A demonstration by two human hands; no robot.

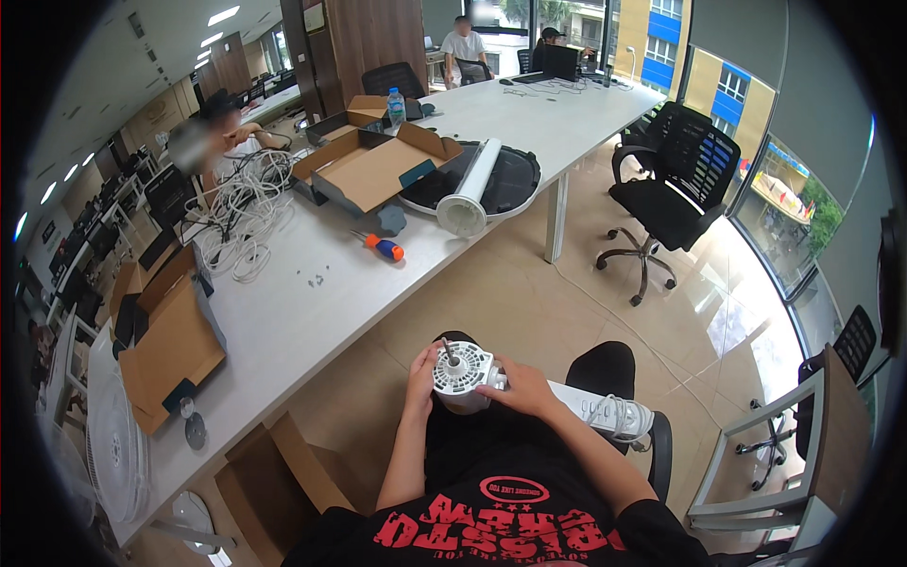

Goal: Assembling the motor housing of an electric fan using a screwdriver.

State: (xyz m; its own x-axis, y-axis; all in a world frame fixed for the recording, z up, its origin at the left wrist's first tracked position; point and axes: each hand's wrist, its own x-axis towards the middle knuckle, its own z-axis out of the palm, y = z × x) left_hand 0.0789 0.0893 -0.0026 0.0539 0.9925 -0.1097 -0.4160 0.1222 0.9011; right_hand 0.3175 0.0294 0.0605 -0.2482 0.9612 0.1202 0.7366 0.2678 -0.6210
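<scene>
A white fan motor housing [463,373], with a vented round face and a metal shaft sticking up from it, rests at my lap. My left hand [421,380] is wrapped round its left side, fingertips near the shaft. On the opposite side, my right hand [521,386] grips the housing with the thumb on its rim. Beyond them on the white table [331,302] lie an orange and blue screwdriver [385,248] and several small screws [312,278]. A dark grey knob-like part [387,220] sits behind the screwdriver.
A white tubular stand [476,184] lies across a black round base [518,178]. Open cardboard boxes [378,168], tangled white cables [248,217] and a clear fan guard [113,444] occupy the table. A power strip [588,408] is at my right; an office chair [673,184] stands beyond.
</scene>
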